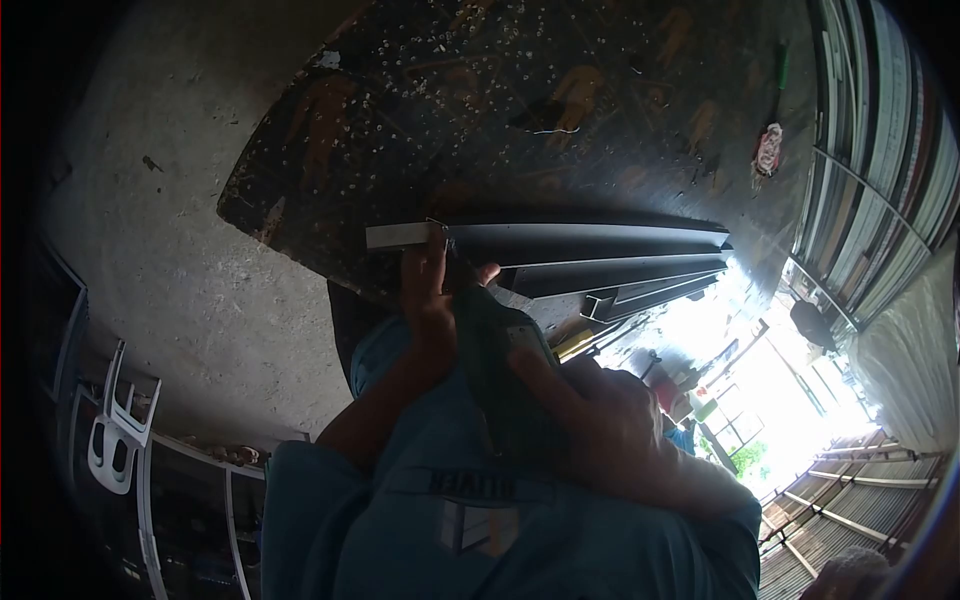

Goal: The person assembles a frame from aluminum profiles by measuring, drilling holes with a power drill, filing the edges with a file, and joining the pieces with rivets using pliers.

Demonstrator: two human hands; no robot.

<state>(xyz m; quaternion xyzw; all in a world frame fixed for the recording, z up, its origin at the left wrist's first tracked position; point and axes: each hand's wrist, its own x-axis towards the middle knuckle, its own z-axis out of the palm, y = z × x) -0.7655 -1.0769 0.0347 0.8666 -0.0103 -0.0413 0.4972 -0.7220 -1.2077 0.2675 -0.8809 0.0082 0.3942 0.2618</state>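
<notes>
My left hand (430, 300) is closed around the near end of a long metal profile (590, 240), with a finger up over its edge by the short pale end (397, 236). My right hand (600, 410) grips a dark green power drill (500, 335). The drill's narrow nose points at the profile, close by the left fingers. Shadow hides whether the tip touches the metal. More dark profiles (610, 275) lie side by side beyond the drill, on the worktable.
Pale shavings litter the dark worktable (400, 150). On it lies a brush-like tool with a green handle (783, 66). Long bars fill a rack (880, 130) at right. A white plastic chair (115, 445) stands on the concrete floor (150, 230) at left. Strong light enters at lower right.
</notes>
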